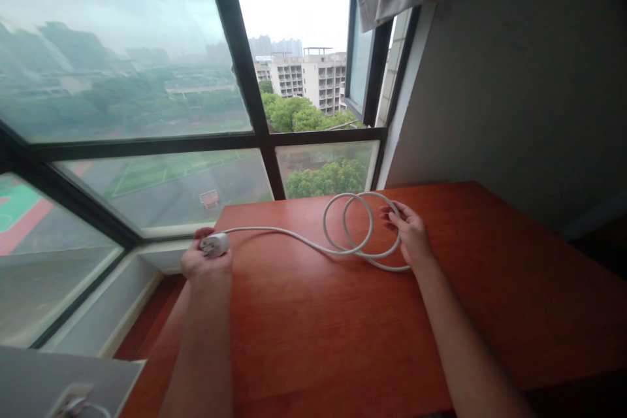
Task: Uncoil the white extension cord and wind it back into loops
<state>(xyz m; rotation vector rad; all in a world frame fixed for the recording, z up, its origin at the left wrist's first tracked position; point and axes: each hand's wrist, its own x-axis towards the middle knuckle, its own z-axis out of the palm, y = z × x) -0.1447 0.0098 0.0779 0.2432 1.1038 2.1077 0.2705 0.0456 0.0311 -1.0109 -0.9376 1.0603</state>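
We can read no text, label, brand, number or sign anywhere here; we find no letters or digits legible on any surface, indoors or outside.

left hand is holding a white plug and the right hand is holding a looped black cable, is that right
Not quite: the looped cable is white, not black, as the head view shows. The left hand holds a white plug, and the right hand holds the cable.
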